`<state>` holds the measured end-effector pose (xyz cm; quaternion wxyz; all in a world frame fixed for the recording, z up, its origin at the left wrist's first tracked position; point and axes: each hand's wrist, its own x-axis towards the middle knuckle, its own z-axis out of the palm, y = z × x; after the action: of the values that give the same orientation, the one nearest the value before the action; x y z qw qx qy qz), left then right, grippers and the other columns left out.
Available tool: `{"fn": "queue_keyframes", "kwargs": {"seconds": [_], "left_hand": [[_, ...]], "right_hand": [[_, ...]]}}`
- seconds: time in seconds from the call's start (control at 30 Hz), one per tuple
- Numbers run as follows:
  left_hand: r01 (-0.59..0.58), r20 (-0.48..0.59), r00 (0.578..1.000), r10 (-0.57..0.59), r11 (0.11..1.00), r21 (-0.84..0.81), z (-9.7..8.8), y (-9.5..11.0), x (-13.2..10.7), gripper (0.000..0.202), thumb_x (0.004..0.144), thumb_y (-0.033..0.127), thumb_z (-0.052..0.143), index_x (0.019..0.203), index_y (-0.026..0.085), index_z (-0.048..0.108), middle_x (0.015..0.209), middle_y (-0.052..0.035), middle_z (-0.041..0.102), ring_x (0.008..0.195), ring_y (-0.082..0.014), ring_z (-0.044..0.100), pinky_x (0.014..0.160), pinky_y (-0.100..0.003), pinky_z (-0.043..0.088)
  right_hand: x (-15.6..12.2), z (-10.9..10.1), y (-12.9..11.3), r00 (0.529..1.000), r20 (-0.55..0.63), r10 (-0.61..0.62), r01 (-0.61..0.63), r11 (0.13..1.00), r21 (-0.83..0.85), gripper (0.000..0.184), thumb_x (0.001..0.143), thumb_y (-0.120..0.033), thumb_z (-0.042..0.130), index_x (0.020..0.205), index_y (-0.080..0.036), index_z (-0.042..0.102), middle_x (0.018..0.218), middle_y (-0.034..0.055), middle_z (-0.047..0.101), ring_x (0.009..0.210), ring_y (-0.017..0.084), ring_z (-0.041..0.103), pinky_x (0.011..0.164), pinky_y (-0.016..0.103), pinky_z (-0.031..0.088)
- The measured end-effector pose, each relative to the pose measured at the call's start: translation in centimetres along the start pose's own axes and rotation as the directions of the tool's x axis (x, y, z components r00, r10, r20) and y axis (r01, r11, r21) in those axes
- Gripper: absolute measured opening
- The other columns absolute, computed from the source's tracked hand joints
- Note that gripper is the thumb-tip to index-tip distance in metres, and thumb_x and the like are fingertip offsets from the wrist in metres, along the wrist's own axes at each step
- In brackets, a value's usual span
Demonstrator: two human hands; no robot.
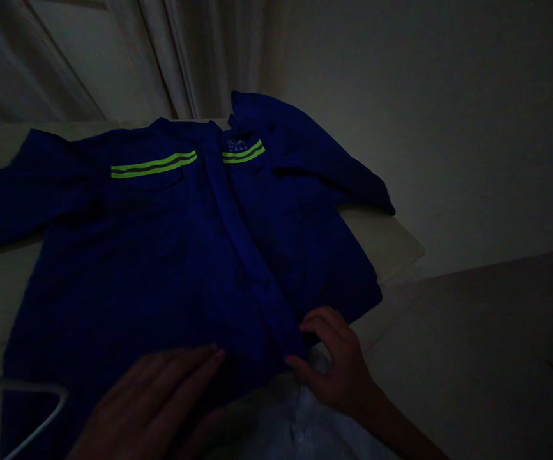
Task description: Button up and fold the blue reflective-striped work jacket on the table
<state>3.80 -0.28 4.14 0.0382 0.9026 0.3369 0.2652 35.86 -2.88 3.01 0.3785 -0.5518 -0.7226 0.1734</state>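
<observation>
A dark blue work jacket (161, 268) with yellow-green reflective stripes across the chest lies spread out, front side up. Its sleeves reach out to the left and right, and the front placket runs down the middle. My left hand (147, 402) rests over the lower part of the jacket, fingers stretched out and holding nothing. At the bottom end of the placket is my right hand (331, 358), its thumb and curled fingers on either side of the fabric corner. The picture is dark, so the fingertips show poorly.
The jacket lies on a pale tabletop (389, 246), whose right corner juts out beyond it. A light-coloured hanger (41, 386) is at the lower left. Curtains (209, 51) hang behind, and a plain wall (449, 128) stands to the right. Floor (487, 358) shows at lower right.
</observation>
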Motion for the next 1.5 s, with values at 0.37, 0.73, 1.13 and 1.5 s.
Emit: {"fn": "queue_keyframes", "kwargs": {"seconds": [0.37, 0.73, 1.13, 1.5], "left_hand": [[-0.154, 0.009, 0.988, 0.154, 0.988, -0.009, 3.3, 4.1, 1.2, 0.038, 0.104, 0.006, 0.042, 0.130, 0.008, 0.069, 0.123, -0.0126, 0.075, 0.109, -0.0230, 0.068, 0.094, -0.037, 0.053], [-0.143, -0.088, 0.987, 0.135, 0.985, -0.099, 3.2, 3.4, 0.4, 0.031, 0.101, 0.008, 0.050, 0.126, 0.011, 0.070, 0.116, -0.0119, 0.075, 0.099, -0.0218, 0.068, 0.085, -0.037, 0.056], [-0.035, 0.011, 0.999, 0.037, 0.990, -0.137, 3.0, 3.9, 2.0, 0.029, 0.105, 0.009, 0.049, 0.128, 0.009, 0.066, 0.099, -0.0079, 0.072, 0.083, -0.0182, 0.060, 0.073, -0.032, 0.051], [0.005, 0.009, 1.000, -0.003, 0.989, -0.149, 4.1, 4.2, 2.1, 0.026, 0.104, 0.010, 0.054, 0.128, 0.013, 0.065, 0.091, -0.0037, 0.068, 0.077, -0.0161, 0.058, 0.070, -0.031, 0.049]], "right_hand": [[-1.9, 3.8, -2.0, 0.987, -0.096, -0.125, 0.144, 0.963, 0.230, 0.027, 0.094, -0.015, 0.075, 0.118, -0.024, 0.067, 0.093, 0.0049, 0.078, 0.079, 0.020, 0.071, 0.071, 0.037, 0.052], [-0.9, 3.3, -1.9, 0.985, 0.075, -0.158, 0.132, 0.951, 0.278, 0.032, 0.098, -0.014, 0.065, 0.127, -0.026, 0.073, 0.097, 0.0040, 0.078, 0.085, 0.019, 0.072, 0.076, 0.037, 0.053], [-0.9, 3.2, -2.0, 0.998, 0.055, -0.019, 0.000, 0.940, 0.342, 0.016, 0.094, -0.020, 0.074, 0.108, -0.025, 0.080, 0.088, 0.0037, 0.073, 0.080, 0.018, 0.069, 0.071, 0.033, 0.056], [-1.0, 2.9, -1.6, 0.995, 0.083, -0.046, 0.012, 0.926, 0.378, 0.021, 0.094, -0.018, 0.070, 0.111, -0.027, 0.080, 0.087, 0.0033, 0.072, 0.079, 0.018, 0.068, 0.071, 0.034, 0.055]]}}
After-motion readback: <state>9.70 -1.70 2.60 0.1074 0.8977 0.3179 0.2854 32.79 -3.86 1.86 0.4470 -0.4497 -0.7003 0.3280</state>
